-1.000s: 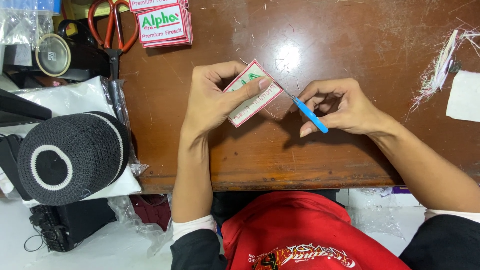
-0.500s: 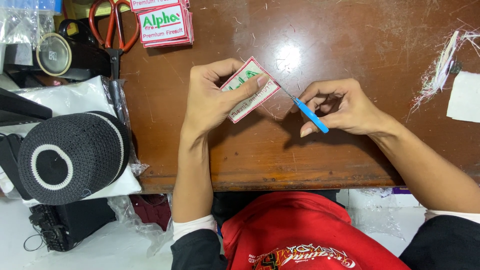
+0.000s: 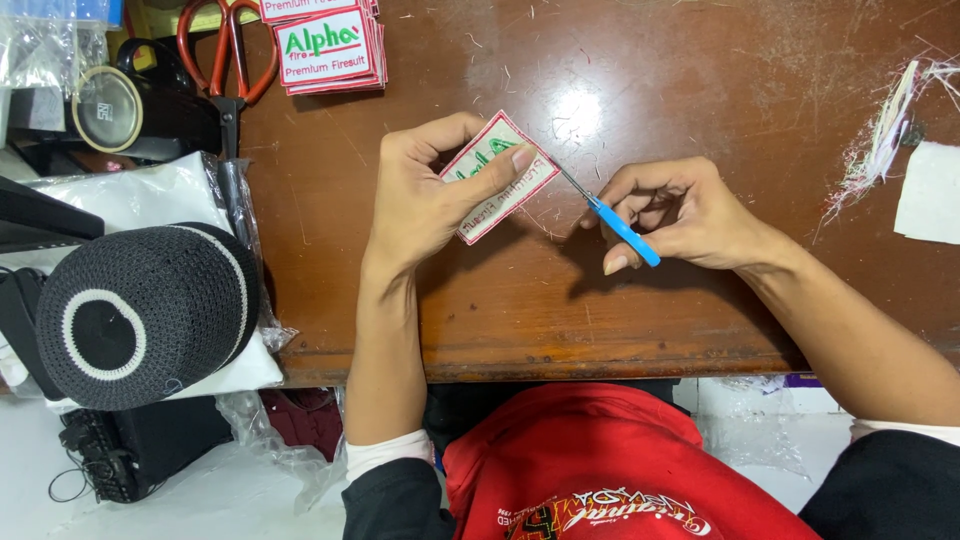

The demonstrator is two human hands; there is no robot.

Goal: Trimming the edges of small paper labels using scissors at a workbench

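My left hand (image 3: 425, 195) pinches a small rectangular embroidered patch (image 3: 495, 180), white with a red border and green and red stitching, held tilted just above the brown wooden table (image 3: 560, 310). My right hand (image 3: 680, 215) grips a thin tool with a blue handle (image 3: 622, 230). Its metal tip points up-left and reaches the patch's right edge beside my left index finger.
A stack of similar patches (image 3: 325, 45) lies at the top left, next to red-handled scissors (image 3: 228, 55). A black knitted cap with a white ring (image 3: 140, 315) rests on bagged white cloth at the left. Thread scraps (image 3: 890, 130) and white paper (image 3: 930, 195) sit at right.
Both hands hold almost the same pose. The patch has shifted slightly in my left fingers while the tool tip stays at its right edge.
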